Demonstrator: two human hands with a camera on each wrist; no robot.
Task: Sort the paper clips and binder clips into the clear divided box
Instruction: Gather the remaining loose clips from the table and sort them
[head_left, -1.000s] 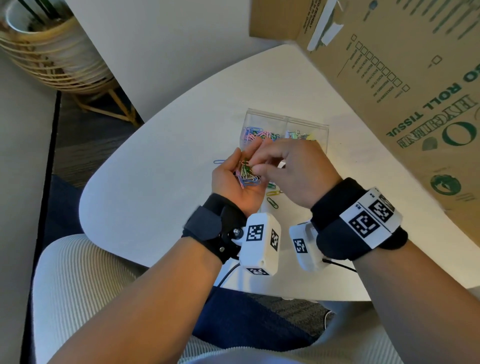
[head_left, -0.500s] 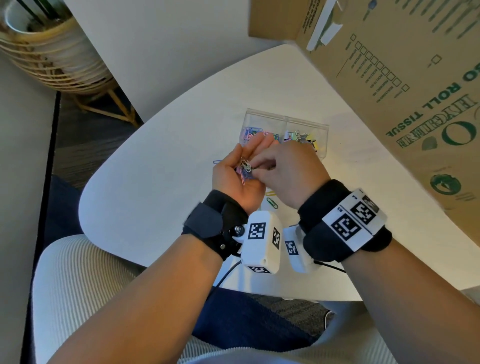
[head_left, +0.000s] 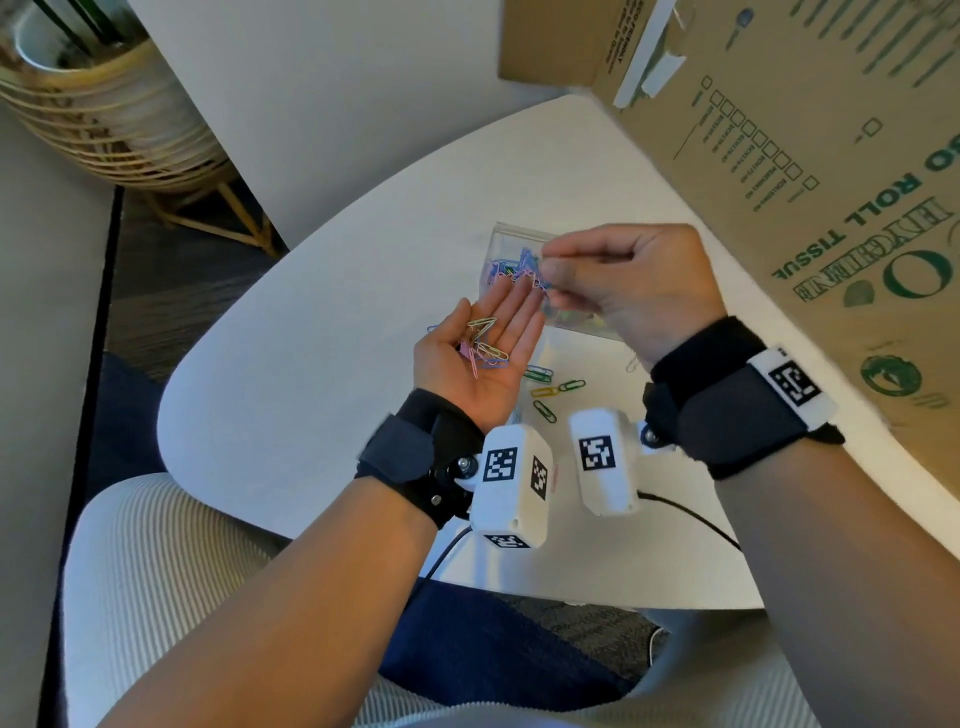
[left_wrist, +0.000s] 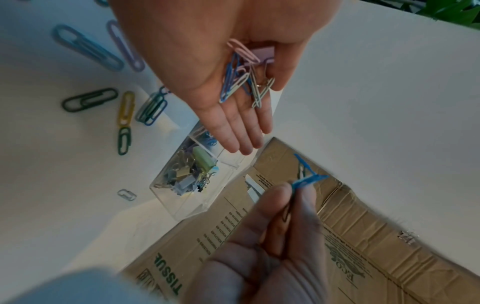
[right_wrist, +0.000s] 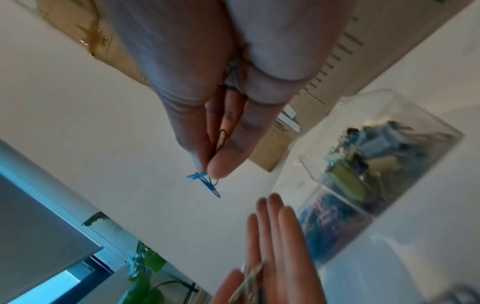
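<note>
My left hand (head_left: 501, 325) lies palm up and flat above the white table (head_left: 311, 338), carrying several coloured paper clips (head_left: 485, 345) on the palm (left_wrist: 241, 80). My right hand (head_left: 548, 270) pinches a few linked blue paper clips (left_wrist: 307, 178) between thumb and fingers (right_wrist: 207, 182), just beyond the left fingertips and over the clear divided box (head_left: 506, 234). One compartment of the box holds paper clips (right_wrist: 330, 222), the other binder clips (left_wrist: 192, 172). The right hand hides most of the box in the head view.
Several loose paper clips (head_left: 550, 387) lie on the table between my wrists and the box (left_wrist: 91, 99). A big cardboard carton (head_left: 805, 156) leans over the table's right side. A woven planter (head_left: 104, 114) stands on the floor far left.
The right hand, which was picking in the left palm, has lifted away toward the box with blue clips pinched. The left hand has flattened out, palm up.
</note>
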